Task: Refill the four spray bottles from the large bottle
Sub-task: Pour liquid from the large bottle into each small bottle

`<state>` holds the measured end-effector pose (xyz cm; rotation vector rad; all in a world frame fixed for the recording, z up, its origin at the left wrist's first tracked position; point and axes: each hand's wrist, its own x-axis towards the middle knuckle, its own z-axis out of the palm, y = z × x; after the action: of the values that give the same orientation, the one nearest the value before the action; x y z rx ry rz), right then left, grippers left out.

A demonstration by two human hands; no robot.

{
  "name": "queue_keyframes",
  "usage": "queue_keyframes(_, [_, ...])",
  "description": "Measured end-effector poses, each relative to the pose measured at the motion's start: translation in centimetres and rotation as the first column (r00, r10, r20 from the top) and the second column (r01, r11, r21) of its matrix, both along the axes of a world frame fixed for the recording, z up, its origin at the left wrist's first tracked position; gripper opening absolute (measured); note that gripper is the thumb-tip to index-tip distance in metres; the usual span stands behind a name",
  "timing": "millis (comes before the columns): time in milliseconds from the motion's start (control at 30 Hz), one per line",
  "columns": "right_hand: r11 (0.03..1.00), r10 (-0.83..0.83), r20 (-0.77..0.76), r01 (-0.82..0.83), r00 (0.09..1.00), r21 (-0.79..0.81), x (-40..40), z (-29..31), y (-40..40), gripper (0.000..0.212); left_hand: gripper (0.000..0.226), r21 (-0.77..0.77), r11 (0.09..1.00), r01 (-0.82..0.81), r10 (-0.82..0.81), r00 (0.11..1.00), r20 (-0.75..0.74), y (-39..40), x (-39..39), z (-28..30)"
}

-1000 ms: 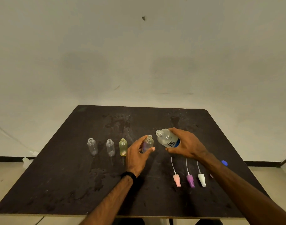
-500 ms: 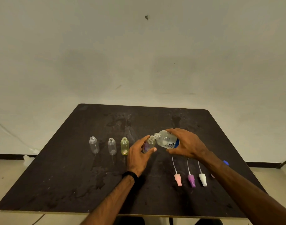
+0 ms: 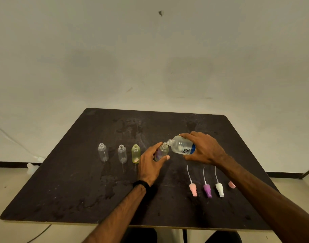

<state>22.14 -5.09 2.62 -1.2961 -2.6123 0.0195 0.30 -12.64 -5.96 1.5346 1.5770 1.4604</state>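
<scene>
Large bottle (image 3: pixel 182 147) tipped on side above dark desk (image 3: pixel 71 190), mouth touching neck of purple-tinted spray bottle (image 3: pixel 161 152). Right hand (image 3: pixel 203 149) grip closed around large bottle's body. Left hand (image 3: pixel 150 163) grip wrapped around purple-tinted bottle, standing on desk. Left of it in row: yellow-green bottle (image 3: pixel 135 153), two clear bottles (image 3: pixel 122 153) (image 3: pixel 102 152), all uncapped, upright. Spray heads, pink (image 3: pixel 193 189), purple (image 3: pixel 207 190), white (image 3: pixel 219 189), lie near right forearm.
</scene>
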Motion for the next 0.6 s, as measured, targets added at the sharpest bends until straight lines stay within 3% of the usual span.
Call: queue_keyframes(600, [0.998, 0.006, 0.101, -0.012, 0.995, 0.06, -0.2, 0.69, -0.07, 0.083, 0.062, -0.02, 1.0, 0.0, -0.001, 1.0, -0.031, -0.08, -0.15, -0.15])
